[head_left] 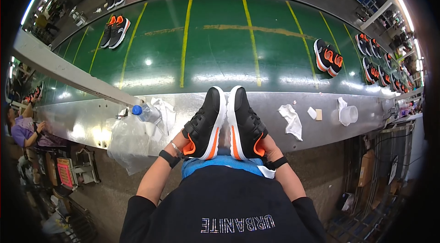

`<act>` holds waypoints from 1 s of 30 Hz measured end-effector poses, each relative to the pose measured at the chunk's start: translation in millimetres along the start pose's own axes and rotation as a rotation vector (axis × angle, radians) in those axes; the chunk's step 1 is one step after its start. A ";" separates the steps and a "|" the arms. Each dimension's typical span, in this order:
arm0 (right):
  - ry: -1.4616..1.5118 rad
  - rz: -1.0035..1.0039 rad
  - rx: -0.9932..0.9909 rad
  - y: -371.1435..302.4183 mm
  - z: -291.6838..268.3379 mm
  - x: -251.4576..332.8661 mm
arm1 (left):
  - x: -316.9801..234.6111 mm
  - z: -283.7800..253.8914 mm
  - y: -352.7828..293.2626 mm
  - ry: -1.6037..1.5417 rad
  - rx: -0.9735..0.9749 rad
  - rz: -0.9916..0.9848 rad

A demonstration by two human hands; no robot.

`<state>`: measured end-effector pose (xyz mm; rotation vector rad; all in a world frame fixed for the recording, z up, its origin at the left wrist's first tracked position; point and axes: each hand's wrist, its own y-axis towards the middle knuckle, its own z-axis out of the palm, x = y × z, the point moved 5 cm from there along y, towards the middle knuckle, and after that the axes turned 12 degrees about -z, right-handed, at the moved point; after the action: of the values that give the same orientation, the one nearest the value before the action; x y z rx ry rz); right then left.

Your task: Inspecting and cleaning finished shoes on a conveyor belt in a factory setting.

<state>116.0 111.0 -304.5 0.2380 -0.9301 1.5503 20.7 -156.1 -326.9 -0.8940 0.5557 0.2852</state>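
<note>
A pair of black sneakers with orange linings and white-and-orange soles is held up in front of my body, toes pointing away. My left hand (179, 142) reaches into the heel opening of the left sneaker (201, 121) and holds it. In the same way my right hand (270, 148) grips the right sneaker (248, 119) from inside its opening. The fingers of both hands are hidden within the shoes. The soles face each other, with a narrow gap between them. Both toes lie over the metal ledge (268, 105), near the edge of the green conveyor belt (220, 55).
Other sneaker pairs stand on the belt at far left (115, 31) and right (327, 58). On the ledge lie a capped bottle (145, 113), a plastic bag (130, 142), a white cloth (291, 121) and a clear cup (349, 115). A metal post (73, 69) crosses at left.
</note>
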 end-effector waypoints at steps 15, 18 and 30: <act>-0.400 -0.268 0.261 -15.4 16.2 55.2 | -40.4 21.2 -32.2 0.428 -0.025 0.170; -0.615 -0.404 0.280 -21.8 24.0 67.4 | -51.9 33.0 -42.6 0.568 -0.094 0.318; -1.354 -0.786 0.098 -37.6 24.9 77.7 | -62.3 53.8 -68.4 1.285 -0.667 0.766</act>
<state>123.4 149.0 -223.5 1.6350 -1.4853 0.5362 18.8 -154.7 -219.8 -1.4418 2.0998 0.5949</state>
